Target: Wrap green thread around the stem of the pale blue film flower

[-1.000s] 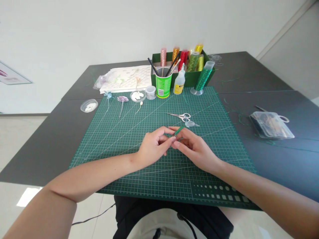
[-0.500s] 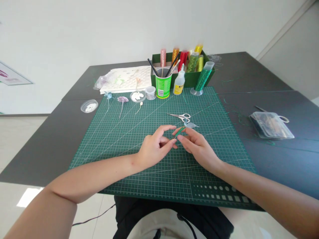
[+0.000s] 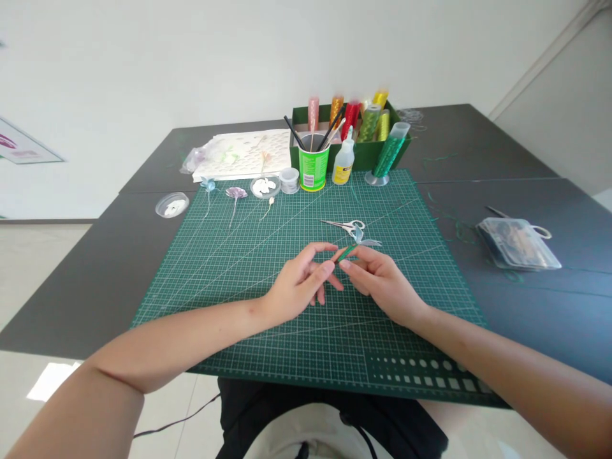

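Observation:
Over the cutting mat (image 3: 229,268), both my hands are at a small artificial flower (image 3: 366,242) with pale blue petals and a green-wrapped stem. The thumb and index finger of my left hand (image 3: 301,280) pinch the stem's near end; its other fingers are loosely spread. My right hand (image 3: 385,280) pinches the stem nearer the petals, which point away from me. Part of the stem is hidden by fingers. White-handled scissors (image 3: 351,226) lie on the mat just beyond the petals.
At the back stand a green box (image 3: 329,162) of thread spools, a green cup (image 3: 313,169) of tools, a glue bottle (image 3: 343,164) and a teal spool (image 3: 391,153). A blue flower (image 3: 208,185) and a purple flower (image 3: 236,192) lie left. A clear plastic case (image 3: 519,242) sits right.
My left fingers have shifted on the stem, with the lower fingers more extended. The blue petals have lifted slightly and show more. My right hand stays nearly in place.

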`<action>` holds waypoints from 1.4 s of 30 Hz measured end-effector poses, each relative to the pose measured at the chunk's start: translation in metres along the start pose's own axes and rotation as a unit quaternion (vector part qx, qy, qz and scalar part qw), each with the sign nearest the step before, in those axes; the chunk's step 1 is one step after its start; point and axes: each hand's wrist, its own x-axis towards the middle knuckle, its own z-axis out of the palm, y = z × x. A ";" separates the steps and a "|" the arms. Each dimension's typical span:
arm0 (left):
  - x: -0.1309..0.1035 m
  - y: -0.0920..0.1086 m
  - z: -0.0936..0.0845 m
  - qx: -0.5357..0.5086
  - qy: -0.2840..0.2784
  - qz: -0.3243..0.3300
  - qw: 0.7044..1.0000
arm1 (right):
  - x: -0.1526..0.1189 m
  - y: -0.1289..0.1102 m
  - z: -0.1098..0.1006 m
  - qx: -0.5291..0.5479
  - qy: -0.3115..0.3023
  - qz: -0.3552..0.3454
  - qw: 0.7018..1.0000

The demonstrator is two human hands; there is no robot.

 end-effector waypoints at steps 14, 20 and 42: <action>0.008 0.000 0.000 -0.105 -0.051 -0.063 0.991 | 0.002 0.000 -0.003 0.021 0.042 0.016 0.999; 0.011 0.002 0.000 -0.101 -0.061 -0.047 0.992 | 0.002 0.001 -0.003 0.056 0.039 0.020 0.997; 0.009 0.005 -0.008 0.026 -0.002 0.027 0.999 | 0.001 0.001 -0.007 0.006 0.050 0.027 0.998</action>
